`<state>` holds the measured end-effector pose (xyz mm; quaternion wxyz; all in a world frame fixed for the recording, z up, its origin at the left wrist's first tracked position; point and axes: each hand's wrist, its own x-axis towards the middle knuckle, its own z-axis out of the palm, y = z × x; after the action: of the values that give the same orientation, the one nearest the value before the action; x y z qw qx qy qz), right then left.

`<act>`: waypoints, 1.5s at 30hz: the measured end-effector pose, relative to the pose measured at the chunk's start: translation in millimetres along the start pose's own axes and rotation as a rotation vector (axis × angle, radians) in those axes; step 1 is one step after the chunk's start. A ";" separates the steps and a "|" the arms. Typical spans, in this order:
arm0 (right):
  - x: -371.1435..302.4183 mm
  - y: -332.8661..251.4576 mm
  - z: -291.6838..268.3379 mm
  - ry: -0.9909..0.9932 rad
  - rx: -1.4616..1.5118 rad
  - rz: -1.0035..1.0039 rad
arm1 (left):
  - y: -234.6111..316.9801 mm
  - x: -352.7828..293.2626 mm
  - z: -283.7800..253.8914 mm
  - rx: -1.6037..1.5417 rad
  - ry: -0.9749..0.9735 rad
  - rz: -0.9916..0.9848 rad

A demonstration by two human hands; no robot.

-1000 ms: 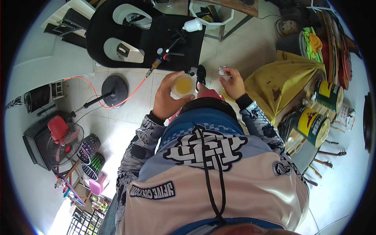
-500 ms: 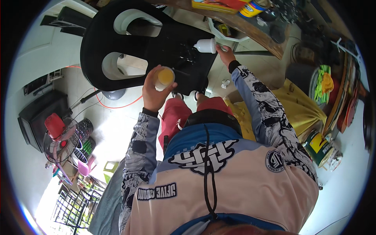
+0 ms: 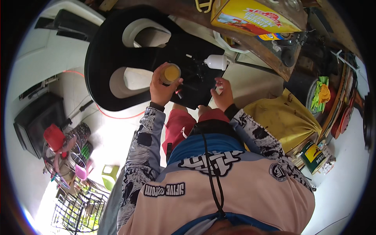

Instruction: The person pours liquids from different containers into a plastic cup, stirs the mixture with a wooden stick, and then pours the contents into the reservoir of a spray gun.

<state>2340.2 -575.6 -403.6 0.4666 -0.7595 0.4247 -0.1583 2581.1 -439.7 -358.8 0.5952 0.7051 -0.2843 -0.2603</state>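
My left hand (image 3: 161,87) is wrapped around a clear cup (image 3: 170,73) with a yellowish-amber content. It is held over a black plastic chair (image 3: 100,58) with two large oval openings. On the chair's right part lies a white plastic cup (image 3: 216,62) with a narrow neck. Dark parts against its neck look like a spray gun, though they blend into the black surface. My right hand (image 3: 222,94) is just off the chair's near right edge, below the white cup. Its fingers are bent but apart, and nothing shows in them.
A wooden table (image 3: 270,58) at the far right bears a yellow and red box (image 3: 250,17). A yellow cloth cover (image 3: 280,117) lies to my right, beside a green and yellow can (image 3: 313,156). At left stand a fan (image 3: 64,156) and a dark television (image 3: 41,121).
My right hand has let go of the white cup and drawn back toward me. The white cup now lies on the chair. My left hand still holds the clear cup.
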 end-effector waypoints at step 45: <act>-50.7 87.6 -188.0 0.419 0.016 0.342 | 100.6 119.6 389.3 0.001 -0.328 0.583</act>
<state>2147.0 -661.2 -372.8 0.3945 -0.6237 0.6328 -0.2344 2381.3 -806.9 -323.6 0.5905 0.5433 -0.5661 -0.1891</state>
